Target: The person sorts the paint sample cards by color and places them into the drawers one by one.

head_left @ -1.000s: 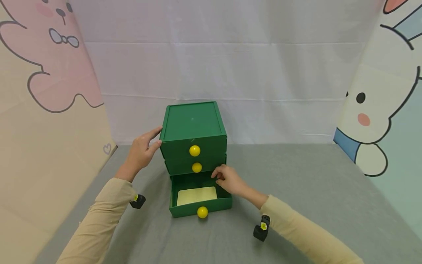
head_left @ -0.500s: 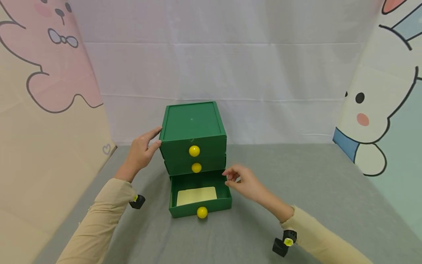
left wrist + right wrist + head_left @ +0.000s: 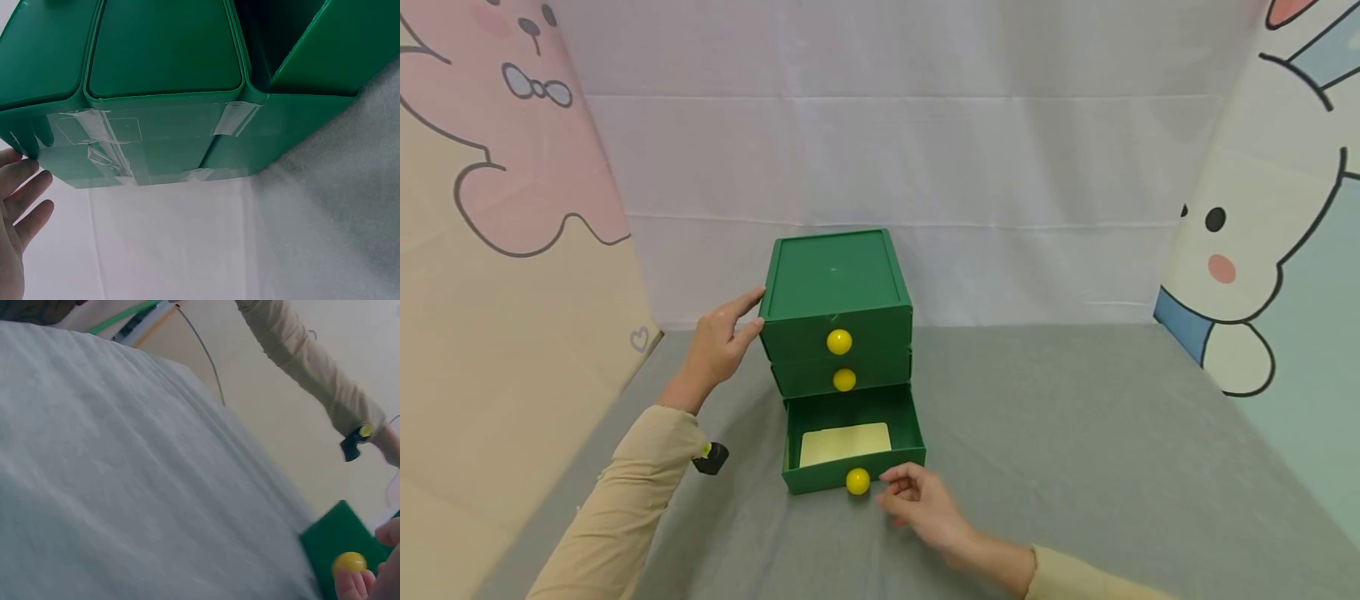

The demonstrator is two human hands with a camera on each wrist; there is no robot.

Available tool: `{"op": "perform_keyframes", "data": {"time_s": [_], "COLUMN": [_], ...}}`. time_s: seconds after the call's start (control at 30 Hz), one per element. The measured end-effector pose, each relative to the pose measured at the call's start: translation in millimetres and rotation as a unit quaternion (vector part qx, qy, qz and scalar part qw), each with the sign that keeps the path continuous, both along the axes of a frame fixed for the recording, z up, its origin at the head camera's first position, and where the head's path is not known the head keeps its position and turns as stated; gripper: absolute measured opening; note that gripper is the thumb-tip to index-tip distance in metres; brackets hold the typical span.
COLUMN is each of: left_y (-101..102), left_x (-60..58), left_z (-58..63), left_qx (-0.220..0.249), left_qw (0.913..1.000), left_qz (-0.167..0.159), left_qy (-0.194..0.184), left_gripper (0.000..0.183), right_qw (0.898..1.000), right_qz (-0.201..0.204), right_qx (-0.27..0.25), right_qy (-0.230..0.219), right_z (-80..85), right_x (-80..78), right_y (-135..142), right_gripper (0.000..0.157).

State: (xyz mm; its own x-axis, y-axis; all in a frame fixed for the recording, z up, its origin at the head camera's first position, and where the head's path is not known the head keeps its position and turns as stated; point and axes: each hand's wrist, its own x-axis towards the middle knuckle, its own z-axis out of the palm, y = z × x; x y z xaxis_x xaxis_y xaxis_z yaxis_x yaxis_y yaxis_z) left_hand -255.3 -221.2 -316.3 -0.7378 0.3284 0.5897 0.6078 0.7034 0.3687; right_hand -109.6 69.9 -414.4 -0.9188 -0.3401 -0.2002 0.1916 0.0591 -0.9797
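A green cabinet (image 3: 835,279) with three stacked drawers stands on the grey cloth. Its bottom drawer (image 3: 808,477) is pulled out, and a flat pale-yellow piece (image 3: 846,444) lies inside. Extended fingers of my left hand (image 3: 717,348) rest against the cabinet's upper left side; the left wrist view shows this hand (image 3: 15,212) at the edge of the taped side. My right hand (image 3: 925,507) is just right of the bottom drawer's yellow knob (image 3: 858,482), fingers loosely bent and holding nothing. A small gap separates them in the head view.
Two more yellow knobs mark the closed upper drawer (image 3: 880,333) and middle drawer (image 3: 880,371). Behind the cabinet hangs a white curtain (image 3: 925,167). Printed cartoon panels line both sides. The grey cloth (image 3: 1075,417) extends widely to the right.
My right hand has moved from above the open drawer, out past its right side, then down and toward me to beside the bottom knob. The left hand stays against the cabinet.
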Motion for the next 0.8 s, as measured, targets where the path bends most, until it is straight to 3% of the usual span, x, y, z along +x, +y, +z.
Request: {"op": "perform_keyframes", "data": {"time_s": [0.17, 0.4, 0.6, 0.8], "left_y": [0.3, 0.6, 0.2, -0.2], "left_x": [0.4, 1.1, 1.1, 0.6], "left_z": [0.3, 0.6, 0.4, -0.3], "left_qx": [0.0, 0.001, 0.001, 0.001], "left_qw": [1.0, 1.0, 1.0, 1.0], "left_qz": [0.002, -0.001, -0.001, -0.003], "left_qy": [-0.004, -0.001, -0.002, 0.0], "left_gripper": [0.044, 0.044, 0.044, 0.044], "right_qw": [0.997, 0.983, 0.971, 0.965], "right_qz": [-0.063, -0.158, -0.207, -0.231], "right_qx": [-0.022, -0.073, -0.101, -0.112], "right_qy": [-0.031, -0.06, -0.059, -0.054], "right_z": [-17.8, -27.5, -31.2, -32.1], "right_x": [3.4, 5.1, 4.8, 3.4], "right_y": [-21.3, -48.0, -61.0, -65.7], "right_gripper": [0.031, 0.034, 0.032, 0.031]}}
